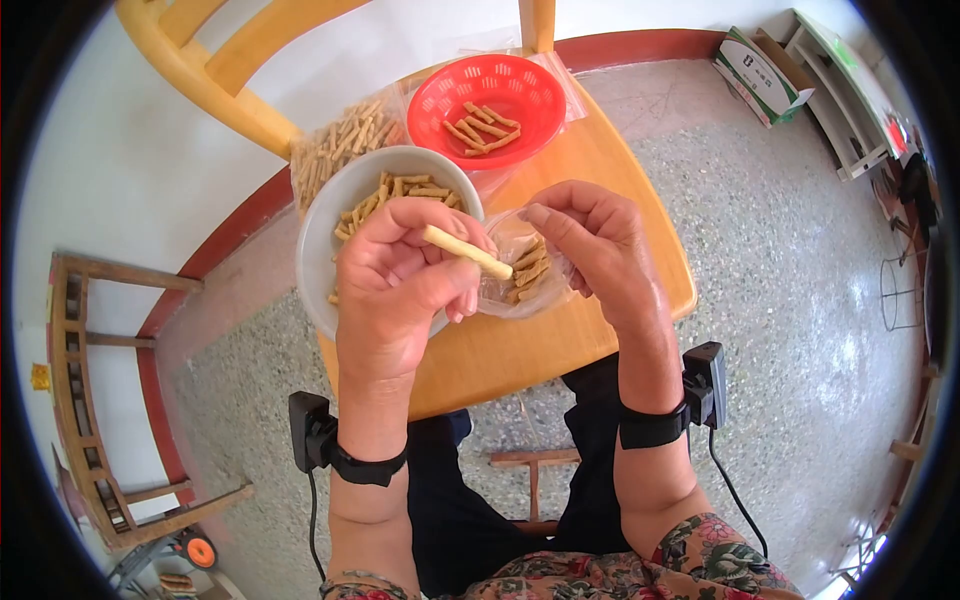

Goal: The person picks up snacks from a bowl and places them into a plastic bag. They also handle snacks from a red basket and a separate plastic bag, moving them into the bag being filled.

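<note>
My left hand pinches a pale yellow snack stick between thumb and fingers, above the right rim of a white bowl. More snack sticks lie in that bowl, partly hidden by the hand. With thumb and forefinger, my right hand grips the edge of a clear plastic bag. Several browner sticks rest inside this bag, between my two hands. Behind it, a red plastic basket holds several sticks.
Everything stands on a wooden chair seat. A large clear bag full of sticks sits at the back left, by the chair's backrest. Farther off are a green-and-white carton and a wooden frame. Cables hang from both wrist straps.
</note>
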{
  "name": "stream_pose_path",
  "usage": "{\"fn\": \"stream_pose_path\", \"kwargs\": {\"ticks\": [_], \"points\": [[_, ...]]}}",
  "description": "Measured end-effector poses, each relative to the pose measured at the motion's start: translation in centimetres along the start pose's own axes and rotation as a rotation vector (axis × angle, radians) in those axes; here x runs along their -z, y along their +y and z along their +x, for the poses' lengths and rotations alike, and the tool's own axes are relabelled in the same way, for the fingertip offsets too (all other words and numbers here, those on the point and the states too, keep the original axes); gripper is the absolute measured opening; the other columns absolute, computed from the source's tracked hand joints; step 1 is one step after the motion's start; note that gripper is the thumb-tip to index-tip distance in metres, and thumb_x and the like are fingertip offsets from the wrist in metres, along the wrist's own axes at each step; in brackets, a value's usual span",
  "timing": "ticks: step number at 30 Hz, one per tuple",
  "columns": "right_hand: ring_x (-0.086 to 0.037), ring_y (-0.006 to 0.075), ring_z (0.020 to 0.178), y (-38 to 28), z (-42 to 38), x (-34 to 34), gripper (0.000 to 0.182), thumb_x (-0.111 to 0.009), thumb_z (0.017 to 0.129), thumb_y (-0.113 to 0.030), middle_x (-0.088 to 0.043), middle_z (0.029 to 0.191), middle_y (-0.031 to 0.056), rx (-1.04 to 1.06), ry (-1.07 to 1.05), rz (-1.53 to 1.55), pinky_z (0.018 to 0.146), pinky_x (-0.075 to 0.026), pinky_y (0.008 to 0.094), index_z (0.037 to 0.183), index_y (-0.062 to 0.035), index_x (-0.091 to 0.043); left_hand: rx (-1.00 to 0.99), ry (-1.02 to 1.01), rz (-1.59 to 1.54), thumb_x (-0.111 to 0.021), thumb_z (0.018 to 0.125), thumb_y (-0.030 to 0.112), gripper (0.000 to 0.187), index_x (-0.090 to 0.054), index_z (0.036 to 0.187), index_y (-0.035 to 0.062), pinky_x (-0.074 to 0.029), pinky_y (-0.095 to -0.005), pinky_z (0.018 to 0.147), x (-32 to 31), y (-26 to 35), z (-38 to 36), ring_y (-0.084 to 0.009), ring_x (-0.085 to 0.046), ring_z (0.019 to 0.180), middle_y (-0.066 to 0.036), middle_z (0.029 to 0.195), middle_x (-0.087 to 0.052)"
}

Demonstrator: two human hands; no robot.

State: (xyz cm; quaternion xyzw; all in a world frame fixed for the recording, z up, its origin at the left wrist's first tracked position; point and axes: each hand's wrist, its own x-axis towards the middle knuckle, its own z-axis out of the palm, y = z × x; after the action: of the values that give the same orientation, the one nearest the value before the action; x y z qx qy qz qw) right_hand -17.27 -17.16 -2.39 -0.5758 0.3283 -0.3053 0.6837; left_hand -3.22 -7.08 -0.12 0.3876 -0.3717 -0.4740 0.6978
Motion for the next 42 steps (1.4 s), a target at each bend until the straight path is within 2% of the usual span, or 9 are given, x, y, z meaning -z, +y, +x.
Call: {"fn": "stream_pose_path", "kwargs": {"ticks": [10, 15, 19, 27, 29, 31, 33, 40, 42], "points": [[-0.045, 0.0010, 0.053, 0.0, 0.0, -0.1, 0.014, -0.057, 0.083, -0.014, -0.056, 0.065, -0.0021, -0.009, 0.004, -0.002, 0.043, -0.033, 0.0170, 0.085, 0.0002, -0.059, 0.119, 0.026, -0.405, -0.057, 0.078, 0.000, 0.018, -0.053, 0.095, 0.0036, -0.036, -0.0191, 0.042, -0.1, -0.1, 0.5, -0.0102, -0.049, 0.050, -0.014, 0.085, -0.059], [-0.046, 0.0011, 0.054, 0.3, 0.0, 0.0, 0.014, -0.057, 0.083, -0.013, -0.056, 0.065, -0.0021, 0.005, -0.003, 0.014, 0.043, -0.034, 0.0169, 0.086, 0.0001, -0.059, -0.246, 0.150, 0.715, -0.057, 0.075, -0.005, 0.026, -0.054, 0.100, 0.0032, -0.037, -0.0167, 0.046, -2.3, -1.0, -0.3, -0.0054, -0.048, 0.052, -0.006, 0.079, -0.060], [-0.039, -0.0016, 0.043, 0.9, 0.2, -0.4, 0.014, -0.058, 0.082, -0.017, -0.050, 0.056, -0.0058, 0.079, -0.001, 0.058, 0.036, -0.027, 0.0147, 0.083, -0.0036, -0.061, -0.306, -0.010, 1.260, -0.063, 0.068, -0.003, 0.029, -0.056, 0.095, 0.0045, -0.042, -0.0266, 0.052, -2.3, -1.9, -0.4, -0.0167, -0.051, 0.055, -0.008, 0.078, -0.056], [-0.039, -0.0016, 0.044, 0.0, -0.1, 0.4, 0.012, -0.059, 0.082, -0.015, -0.052, 0.058, -0.0052, 0.079, 0.056, 0.015, 0.037, -0.028, 0.0151, 0.081, -0.0031, -0.062, -0.275, 0.161, 1.309, -0.064, 0.067, 0.000, 0.024, -0.056, 0.090, 0.0022, -0.039, -0.0296, 0.050, -0.7, -0.2, 0.0, -0.0222, -0.053, 0.056, -0.010, 0.072, -0.053], [-0.041, -0.0015, 0.047, -0.2, -0.2, 0.5, 0.010, -0.059, 0.082, -0.013, -0.054, 0.060, -0.0048, 0.080, 0.064, -0.002, 0.039, -0.031, 0.0159, 0.079, -0.0032, -0.062, -0.111, 0.062, 1.219, -0.063, 0.068, 0.000, 0.018, -0.056, 0.085, 0.0005, -0.040, -0.0294, 0.050, -0.5, -1.0, -0.2, -0.0200, -0.049, 0.051, -0.009, 0.063, -0.051], [-0.041, -0.0015, 0.046, -0.4, -0.4, 0.7, 0.011, -0.060, 0.082, -0.014, -0.053, 0.058, -0.0052, 0.070, 0.079, -0.038, 0.039, -0.030, 0.0155, 0.079, -0.0037, -0.062, -0.219, 0.078, 1.118, -0.060, 0.070, -0.003, 0.012, -0.055, 0.081, -0.0003, -0.040, -0.0278, 0.048, -0.3, -2.0, -0.1, -0.0181, -0.046, 0.047, -0.009, 0.056, -0.049], [-0.041, -0.0013, 0.046, -0.8, -0.6, 1.2, 0.012, -0.060, 0.081, -0.015, -0.052, 0.058, -0.0053, 0.055, 0.060, -0.012, 0.038, -0.030, 0.0154, 0.079, -0.0040, -0.062, -0.190, 0.103, 1.003, -0.056, 0.077, -0.006, 0.009, -0.057, 0.085, -0.0013, -0.038, -0.0158, 0.052, -1.1, -1.2, -0.3, -0.0006, -0.046, 0.058, 0.002, 0.065, -0.054], [-0.040, 0.0000, 0.042, -0.6, -0.5, 3.1, 0.014, -0.061, 0.081, -0.018, -0.050, 0.056, -0.0046, 0.069, 0.115, -0.034, 0.035, -0.028, 0.0149, 0.080, -0.0041, -0.062, -0.350, 0.021, 1.053, -0.056, 0.078, -0.004, 0.005, -0.056, 0.083, -0.0023, -0.038, -0.0174, 0.050, -4.2, -1.3, 1.9, -0.0019, -0.045, 0.056, 0.001, 0.063, -0.052], [-0.040, 0.0002, 0.041, -0.4, -0.5, 4.0, 0.015, -0.061, 0.081, -0.018, -0.050, 0.056, -0.0045, 0.063, 0.161, -0.063, 0.035, -0.028, 0.0148, 0.080, -0.0037, -0.062, -0.314, -0.001, 1.028, -0.057, 0.072, -0.002, 0.009, -0.056, 0.080, -0.0004, -0.042, -0.0366, 0.052, -4.6, -1.6, 2.9, -0.0345, -0.054, 0.060, -0.017, 0.064, -0.055]]}}
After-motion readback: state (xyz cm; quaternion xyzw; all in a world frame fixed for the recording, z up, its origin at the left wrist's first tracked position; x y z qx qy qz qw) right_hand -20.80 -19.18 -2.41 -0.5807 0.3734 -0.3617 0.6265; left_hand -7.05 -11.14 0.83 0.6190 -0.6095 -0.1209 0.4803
